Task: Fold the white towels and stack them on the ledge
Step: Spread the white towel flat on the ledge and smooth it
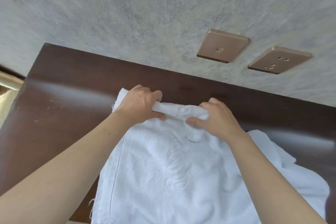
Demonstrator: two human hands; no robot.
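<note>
My left hand [140, 104] and right hand [216, 117] each grip the bunched far edge of the white towel [163, 169], which lies spread on the dark wooden ledge [63, 105] below the wall.

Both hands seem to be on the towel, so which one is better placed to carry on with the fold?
Neither clearly: the left hand and right hand both grip the far bunched edge of the white towel on the dark ledge. If pressed, probably the left, since it sits nearer the towel's visible far corner.
</note>
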